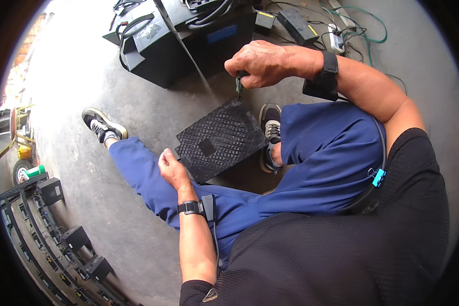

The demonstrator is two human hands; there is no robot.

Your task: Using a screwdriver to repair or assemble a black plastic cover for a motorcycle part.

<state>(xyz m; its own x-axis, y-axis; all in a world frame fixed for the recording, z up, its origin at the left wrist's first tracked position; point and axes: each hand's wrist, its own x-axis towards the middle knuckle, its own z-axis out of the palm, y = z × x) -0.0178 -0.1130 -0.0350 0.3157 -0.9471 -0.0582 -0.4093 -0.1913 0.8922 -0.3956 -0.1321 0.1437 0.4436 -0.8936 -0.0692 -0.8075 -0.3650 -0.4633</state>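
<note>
A flat black textured panel with a small dark square on it lies tilted between my legs. My right hand is closed around a small green-handled hand tool, whose exact kind is hidden by my fingers. The tool's narrow tip points down at the panel's far corner. Beside the panel's left edge, over my left thigh, is my left hand, fingers curled in. Whether those fingers grip the panel's edge cannot be made out.
Ahead stands a large black box-shaped machine with a strap and hoses. Black adapters, a white power strip and tangled cables lie at the far right. A rack of black units stands at left, near a wheel.
</note>
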